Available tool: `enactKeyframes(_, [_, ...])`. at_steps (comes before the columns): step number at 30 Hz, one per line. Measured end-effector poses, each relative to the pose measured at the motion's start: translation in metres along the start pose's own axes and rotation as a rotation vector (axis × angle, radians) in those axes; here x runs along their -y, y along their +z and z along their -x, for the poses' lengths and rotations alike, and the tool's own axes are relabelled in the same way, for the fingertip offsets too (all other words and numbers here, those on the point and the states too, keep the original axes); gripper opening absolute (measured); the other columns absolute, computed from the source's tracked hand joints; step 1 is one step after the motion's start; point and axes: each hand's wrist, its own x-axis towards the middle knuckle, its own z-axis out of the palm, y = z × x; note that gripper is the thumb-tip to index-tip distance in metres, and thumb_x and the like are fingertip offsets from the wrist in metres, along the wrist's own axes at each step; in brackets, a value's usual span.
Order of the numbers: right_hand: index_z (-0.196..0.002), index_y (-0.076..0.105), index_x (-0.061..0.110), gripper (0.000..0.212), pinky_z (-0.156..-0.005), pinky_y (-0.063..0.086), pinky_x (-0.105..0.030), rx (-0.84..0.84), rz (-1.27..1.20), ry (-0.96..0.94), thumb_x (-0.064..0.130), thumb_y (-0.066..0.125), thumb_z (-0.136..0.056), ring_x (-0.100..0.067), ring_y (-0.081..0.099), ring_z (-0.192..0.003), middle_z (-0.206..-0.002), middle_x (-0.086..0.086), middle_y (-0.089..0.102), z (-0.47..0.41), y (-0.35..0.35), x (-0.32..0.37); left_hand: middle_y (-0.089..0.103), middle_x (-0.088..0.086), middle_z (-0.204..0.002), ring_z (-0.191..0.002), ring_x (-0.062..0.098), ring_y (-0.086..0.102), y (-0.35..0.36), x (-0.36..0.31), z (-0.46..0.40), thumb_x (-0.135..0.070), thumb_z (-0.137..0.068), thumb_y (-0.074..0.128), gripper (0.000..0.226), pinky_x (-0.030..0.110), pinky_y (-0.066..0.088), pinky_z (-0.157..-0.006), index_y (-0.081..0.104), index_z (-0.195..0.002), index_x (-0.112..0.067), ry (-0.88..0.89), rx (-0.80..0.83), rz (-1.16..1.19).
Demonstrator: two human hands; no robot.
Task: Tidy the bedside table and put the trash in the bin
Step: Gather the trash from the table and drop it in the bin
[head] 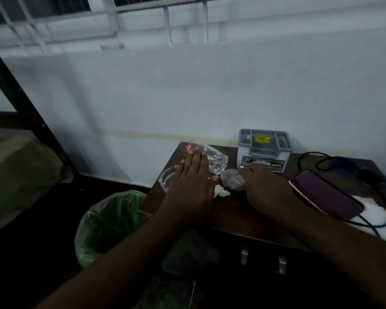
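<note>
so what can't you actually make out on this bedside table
- Glass dish: head view, left hand covers most of it.
- White tissue: mostly under the left hand.
- Crumpled wrapper: right hand hides its far end.
- Bin: too dark to see inside.

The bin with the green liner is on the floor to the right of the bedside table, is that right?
Not quite. The head view shows the bin with the green liner on the floor to the left of the bedside table, not the right, below the left hand.

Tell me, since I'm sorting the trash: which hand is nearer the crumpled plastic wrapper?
Right. The right hand touches the crumpled plastic wrapper; the left hand lies flat just left of it.
</note>
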Motion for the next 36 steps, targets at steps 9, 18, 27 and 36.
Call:
enactKeyframes(9, [-0.122,0.053,0.023,0.031,-0.083,0.049,-0.041,-0.253,-0.243,-0.02,0.019,0.049,-0.091,-0.027,0.056,-0.109,-0.121,-0.004,0.056,0.021,-0.056,0.02,0.007,0.012,-0.164,-0.152,0.021,-0.001,-0.02,-0.001,0.02,-0.045,-0.094,0.056,0.083,0.041,0.01,-0.123,0.015,-0.154,-0.005,0.138,-0.185,0.23])
enactKeyframes(18, [-0.103,0.067,0.013,0.031,-0.064,0.056,-0.03,0.348,-1.715,-0.006,0.027,0.04,-0.096,-0.022,0.067,-0.08,-0.098,-0.01,0.067,0.004,-0.089,0.076,0.056,0.009,-0.128,-0.121,0.022,0.056,-0.039,0.016,0.007,-0.025,-0.071,0.081,0.068,0.036,0.047,-0.102,0.048,-0.13,-0.016,0.095,-0.38,0.841])
enactKeyframes(27, [-0.112,0.061,0.027,0.031,-0.084,0.052,-0.037,0.008,-0.397,-0.037,0.041,0.063,-0.085,-0.019,0.061,-0.1,-0.107,-0.002,0.064,-0.006,-0.001,0.042,0.061,-0.003,-0.079,-0.059,-0.003,0.063,-0.043,0.062,-0.003,-0.017,-0.087,0.073,0.026,0.01,0.047,-0.048,0.057,-0.103,-0.004,-0.359,-0.639,1.124])
enactKeyframes(36, [-0.101,0.061,0.033,0.044,-0.079,0.051,-0.034,-0.145,-0.147,-0.179,0.068,0.04,-0.084,-0.013,0.057,-0.101,-0.107,0.012,0.058,-0.004,0.031,0.049,0.06,0.001,-0.085,-0.07,0.007,0.059,-0.041,0.09,0.005,-0.021,-0.087,0.073,0.031,0.005,0.044,-0.048,0.057,-0.107,-0.003,-0.464,-0.621,1.007])
